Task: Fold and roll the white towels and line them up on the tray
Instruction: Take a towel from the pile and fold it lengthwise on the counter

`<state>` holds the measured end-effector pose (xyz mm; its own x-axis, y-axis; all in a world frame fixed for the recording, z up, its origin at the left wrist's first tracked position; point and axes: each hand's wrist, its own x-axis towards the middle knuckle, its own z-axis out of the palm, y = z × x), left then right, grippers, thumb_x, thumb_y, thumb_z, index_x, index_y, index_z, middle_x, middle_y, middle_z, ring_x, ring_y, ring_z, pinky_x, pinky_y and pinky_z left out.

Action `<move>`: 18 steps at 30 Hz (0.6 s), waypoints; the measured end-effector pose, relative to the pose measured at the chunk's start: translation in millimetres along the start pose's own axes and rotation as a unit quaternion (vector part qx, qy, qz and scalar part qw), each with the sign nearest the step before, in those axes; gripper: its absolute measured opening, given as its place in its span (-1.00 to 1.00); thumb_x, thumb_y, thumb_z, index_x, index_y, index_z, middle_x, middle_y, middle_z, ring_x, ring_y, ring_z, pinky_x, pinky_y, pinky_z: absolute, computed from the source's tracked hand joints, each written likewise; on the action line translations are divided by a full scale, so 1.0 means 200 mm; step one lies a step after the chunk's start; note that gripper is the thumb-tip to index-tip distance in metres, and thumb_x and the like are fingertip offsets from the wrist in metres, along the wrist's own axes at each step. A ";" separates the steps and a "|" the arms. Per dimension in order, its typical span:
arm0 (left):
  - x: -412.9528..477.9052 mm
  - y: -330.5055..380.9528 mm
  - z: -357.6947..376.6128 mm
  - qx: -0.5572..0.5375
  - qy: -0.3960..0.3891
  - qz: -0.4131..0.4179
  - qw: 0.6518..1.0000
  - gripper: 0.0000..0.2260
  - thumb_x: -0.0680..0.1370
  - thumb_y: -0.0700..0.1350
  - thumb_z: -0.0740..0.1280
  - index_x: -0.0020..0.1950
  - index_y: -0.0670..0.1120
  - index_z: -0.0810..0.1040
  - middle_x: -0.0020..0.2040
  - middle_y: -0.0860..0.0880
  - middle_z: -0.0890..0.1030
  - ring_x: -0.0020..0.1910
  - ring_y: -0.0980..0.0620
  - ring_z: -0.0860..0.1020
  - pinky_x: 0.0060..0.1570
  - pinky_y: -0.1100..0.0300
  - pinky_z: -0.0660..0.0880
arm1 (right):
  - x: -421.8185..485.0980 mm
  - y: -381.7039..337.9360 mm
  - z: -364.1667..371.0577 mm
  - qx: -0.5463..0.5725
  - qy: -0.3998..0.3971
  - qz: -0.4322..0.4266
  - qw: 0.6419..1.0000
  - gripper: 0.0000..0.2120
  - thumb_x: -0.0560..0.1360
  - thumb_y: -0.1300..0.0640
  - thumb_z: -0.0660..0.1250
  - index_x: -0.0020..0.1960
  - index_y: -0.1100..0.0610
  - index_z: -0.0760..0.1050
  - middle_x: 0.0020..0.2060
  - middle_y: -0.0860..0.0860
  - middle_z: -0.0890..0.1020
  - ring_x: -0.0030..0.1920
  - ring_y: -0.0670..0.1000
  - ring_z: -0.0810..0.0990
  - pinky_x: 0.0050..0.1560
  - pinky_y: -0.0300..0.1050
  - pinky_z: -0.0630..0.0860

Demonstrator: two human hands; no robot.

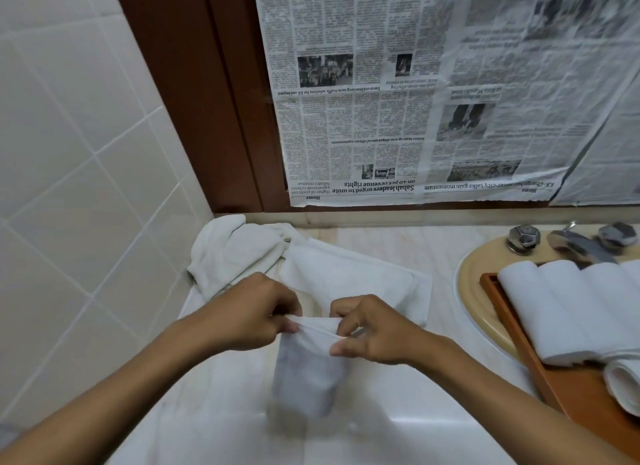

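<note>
towel [306,371] pinched at top in curled fingers of left hand [249,312] and right hand [374,329], apt to slip and unfold if loosened.

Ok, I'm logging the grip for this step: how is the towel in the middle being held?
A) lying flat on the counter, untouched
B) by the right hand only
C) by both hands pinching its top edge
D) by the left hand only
C: the left hand and the right hand each pinch the top edge of the towel, which hangs down between them.
</note>
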<state>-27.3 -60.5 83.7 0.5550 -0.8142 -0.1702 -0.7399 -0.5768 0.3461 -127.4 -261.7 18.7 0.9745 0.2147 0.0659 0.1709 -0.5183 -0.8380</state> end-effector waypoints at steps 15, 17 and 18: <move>0.25 -0.46 -0.27 0.015 0.011 0.024 1.000 -0.77 0.44 -0.07 0.46 -0.32 0.17 0.48 -0.26 0.19 0.59 -0.18 0.23 0.53 -0.16 0.29 0.40 | -0.21 0.40 -0.16 -0.110 0.032 0.138 0.984 -0.49 0.40 -0.11 0.44 -0.47 0.11 0.22 -0.49 -0.06 0.25 -0.43 -0.10 0.25 -0.29 -0.02 0.35; 0.30 -0.51 -0.26 -0.060 0.031 0.020 0.998 -0.88 0.38 0.11 0.40 -0.29 0.11 0.55 -0.20 0.20 0.62 -0.16 0.19 0.55 -0.17 0.27 0.43 | -0.25 0.39 -0.18 -0.118 0.009 0.172 0.978 -0.45 0.40 -0.09 0.45 -0.48 0.12 0.16 -0.47 0.01 0.22 -0.43 -0.04 0.18 -0.35 -0.08 0.14; 0.34 -0.54 -0.24 -0.107 0.040 0.025 0.993 -0.80 0.35 0.20 0.36 -0.25 0.09 0.57 -0.17 0.18 0.63 -0.17 0.18 0.55 -0.16 0.27 0.43 | -0.27 0.38 -0.20 -0.112 0.003 0.186 0.976 -0.43 0.41 -0.07 0.45 -0.48 0.11 0.13 -0.47 0.04 0.19 -0.43 -0.03 0.16 -0.37 -0.09 0.10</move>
<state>108.4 -49.6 79.0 0.5540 -0.8290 -0.0769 -0.6750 -0.5013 0.5414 -161.6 -345.5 -26.6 0.9758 -0.0277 -0.2169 -0.1684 -0.7280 -0.6645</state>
